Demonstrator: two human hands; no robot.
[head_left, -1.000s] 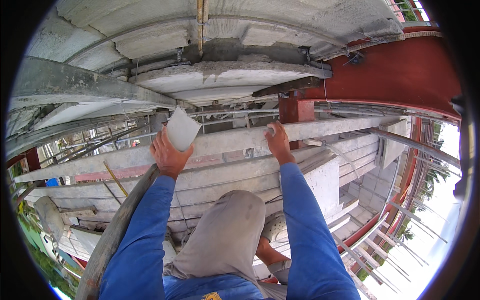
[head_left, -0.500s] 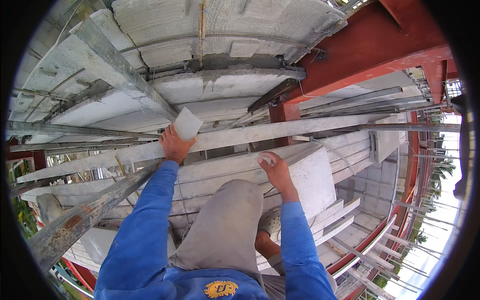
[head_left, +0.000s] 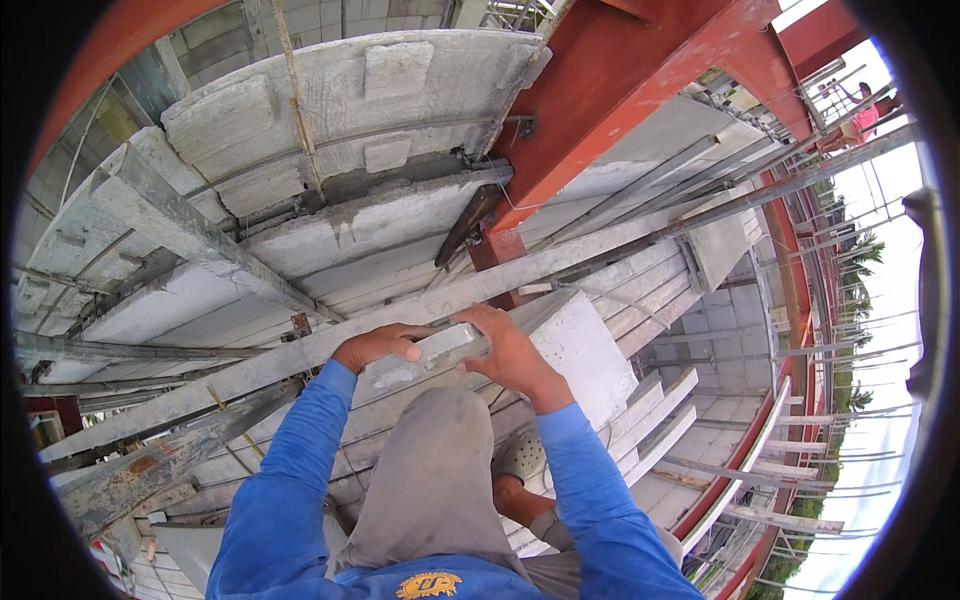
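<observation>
A small pale grey slab piece [head_left: 440, 346] with straight edges lies level between my two hands, just above my raised knee. My left hand [head_left: 384, 346] grips its left end, thumb on the near side and fingers behind. Around the right end curls my right hand [head_left: 512, 352], its fingertips over the far edge and thumb at the near side. Under and behind the slab piece runs a long pale plank [head_left: 560, 262], slanting up to the right. A larger white pitted panel [head_left: 590, 350] lies to the right of my right wrist.
A red steel beam [head_left: 620, 85] comes down from the upper right. Rough concrete panels [head_left: 350, 100] stand ahead. A metal post [head_left: 140, 490] slants in at lower left. Scaffold poles and open drops lie to the right, where a person in pink [head_left: 862, 122] is far off.
My left hand has lowered the slab piece from upright to level, toward me. My right hand has moved left and taken its other end. The view has turned.
</observation>
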